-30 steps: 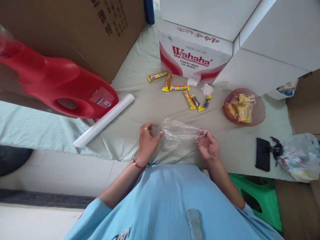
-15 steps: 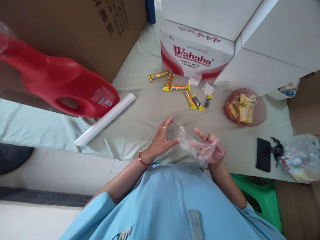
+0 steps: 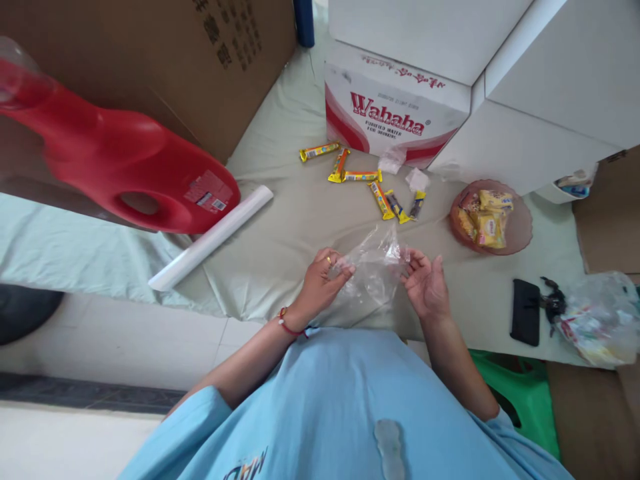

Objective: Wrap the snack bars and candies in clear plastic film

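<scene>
A clear plastic bag (image 3: 376,270) is stretched between my two hands above the pale green cloth (image 3: 280,220). My left hand (image 3: 323,283), with a ring and a red wrist band, pinches the bag's left edge. The bag's right edge is gripped by the fingertips of my right hand (image 3: 426,285). Several yellow and orange snack bars (image 3: 367,187) lie scattered on the cloth beyond the bag. A brown see-through plate (image 3: 515,227) with yellow snack packets stands to the right.
A red jug (image 3: 120,167) lies on its side at left beside a white roll (image 3: 213,237). Cardboard box (image 3: 165,60) and white boxes, one marked Wahaha (image 3: 390,113), stand behind. A black phone (image 3: 524,311), keys and a filled plastic bag (image 3: 597,317) lie at right; green stool (image 3: 520,393) below.
The bag had been bunched over my right hand half a second ago; now both hands grip its edges and hold it spread out, slightly higher and farther from my body.
</scene>
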{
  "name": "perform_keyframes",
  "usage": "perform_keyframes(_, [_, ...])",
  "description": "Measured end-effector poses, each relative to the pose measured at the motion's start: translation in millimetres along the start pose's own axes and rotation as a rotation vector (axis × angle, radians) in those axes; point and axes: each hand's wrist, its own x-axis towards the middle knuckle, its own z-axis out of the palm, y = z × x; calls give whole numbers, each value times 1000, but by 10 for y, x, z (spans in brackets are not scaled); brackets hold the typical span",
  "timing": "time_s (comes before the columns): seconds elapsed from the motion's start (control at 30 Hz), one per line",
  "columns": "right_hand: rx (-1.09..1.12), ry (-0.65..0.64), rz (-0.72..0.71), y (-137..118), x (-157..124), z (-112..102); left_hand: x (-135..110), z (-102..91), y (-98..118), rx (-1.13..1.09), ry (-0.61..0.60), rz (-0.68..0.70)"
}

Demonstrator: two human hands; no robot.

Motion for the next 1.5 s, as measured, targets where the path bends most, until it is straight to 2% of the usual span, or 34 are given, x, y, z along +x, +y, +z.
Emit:
perform_keyframes(0.1, [-166,-39,3,283,-66,55,-46,64,-11,-48,96,-76])
perform_keyframes(0.2, [-391,-43,-25,439,-107,105,-63,50,-3,-162,124,-177])
perform_keyframes(0.3, [-382,3,-53,365,-49,65,-6,-138,-73,-265,109,-305])
perform_keyframes(0.4, [-309,-34,64,165,79,-53,146,-453,-268,-307,13,-407])
perform_keyframes(0.47, [-332,-63,161,67,162,-126,280,-658,-427,-290,-21,-406])
perform_keyframes(0.53, [-367,-34,192,45,216,-162,400,-804,-541,-188,35,-366])
perform_keyframes(0.6, [-397,20,158,93,229,-159,466,-864,-562,46,141,-240])
perform_keyframes(0.67, [-429,49,102,182,207,-130,459,-828,-484,337,190,-10])
perform_keyframes(0.7, [-439,51,76,229,188,-111,431,-779,-421,465,162,126])
perform_keyframes(0.73, [-444,50,59,274,168,-93,393,-715,-354,567,89,253])
perform_keyframes(0.8, [-443,46,42,344,132,-65,304,-572,-241,684,-148,432])
perform_keyframes(0.87, [-444,47,31,380,112,-57,217,-455,-192,720,-377,517])
perform_keyframes(0.9, [-448,50,24,384,107,-64,178,-420,-192,717,-453,536])
perform_keyframes(0.97, [-452,58,16,368,106,-98,98,-397,-223,695,-508,554])
perform_keyframes(1.1, [-433,104,37,315,111,-202,-105,-422,-296,625,-429,547])
perform_keyframes(1.2, [-421,135,62,315,114,-239,-266,-352,-337,581,-412,460])
perform_keyframes(1.27, [-415,139,73,332,120,-226,-331,-250,-385,618,-331,368])
perform_keyframes(1.33, [-412,130,70,345,132,-196,-343,-146,-457,689,-212,281])
perform_keyframes(1.4, [-417,118,63,342,148,-170,-304,-90,-532,743,-153,215])
perform_keyframes(1.5, [-437,112,72,297,174,-173,-174,-165,-585,696,-231,219])
